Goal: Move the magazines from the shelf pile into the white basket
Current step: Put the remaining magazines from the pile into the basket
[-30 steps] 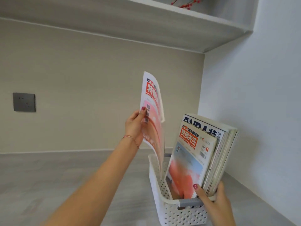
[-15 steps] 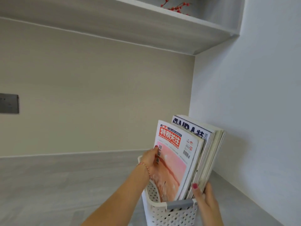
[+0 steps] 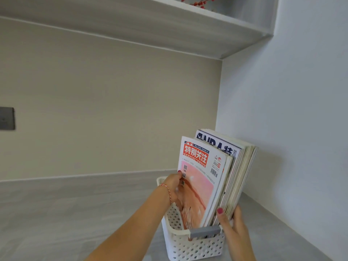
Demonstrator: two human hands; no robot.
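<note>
A white perforated basket [image 3: 188,247] with a grey handle stands on the grey surface near the right wall. Several magazines stand upright in it, leaning right. The front magazine [image 3: 203,178] has a red title block and a pink cover. My left hand [image 3: 174,185] grips that front magazine at its left edge, fingers behind the cover. My right hand [image 3: 233,228] holds the near edge of the upright magazine stack [image 3: 239,178] just above the basket rim.
A grey wall shelf [image 3: 169,31] hangs overhead with red berries [image 3: 199,2] on it. The white side wall [image 3: 301,129] is close on the right. A grey wall socket [image 3: 6,118] sits at the far left.
My left hand has brought the pink-cover magazine down from the air into the basket, in front of the others. My right hand stayed on the stack.
</note>
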